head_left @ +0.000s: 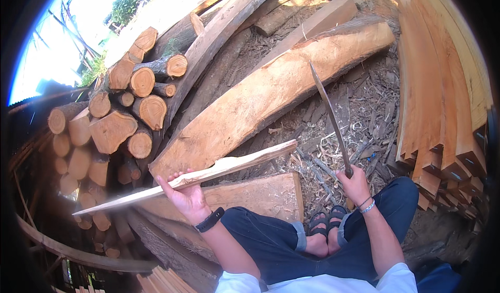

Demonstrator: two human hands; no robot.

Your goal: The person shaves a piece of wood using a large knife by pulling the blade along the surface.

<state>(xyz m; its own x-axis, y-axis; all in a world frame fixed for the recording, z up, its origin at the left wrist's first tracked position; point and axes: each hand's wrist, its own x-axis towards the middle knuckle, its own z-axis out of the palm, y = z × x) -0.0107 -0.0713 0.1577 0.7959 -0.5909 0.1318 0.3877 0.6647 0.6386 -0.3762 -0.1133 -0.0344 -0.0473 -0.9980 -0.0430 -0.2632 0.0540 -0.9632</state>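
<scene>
A long pale strip of split wood (pixel 234 164), pointed at its left end, rests across my left hand (pixel 186 199), whose fingers curl up around it from below. My right hand (pixel 354 185) is closed around the lower end of a machete (pixel 332 112) with a long dark blade, its tip pointing up and away from me. The grip itself is hidden in my fist. Beyond the strip lies a big debarked log slab (pixel 271 96), slanting from near left to far right. Below the strip, a squared timber block (pixel 255 195) lies in front of my knees.
Cut logs (pixel 140 82) are stacked at the left. Long sawn planks (pixel 435 85) are piled at the right. Wood shavings and bark (pixel 323 147) cover the ground between the slab and my sandalled feet (pixel 327 225). Long beams (pixel 213 38) lie at the back.
</scene>
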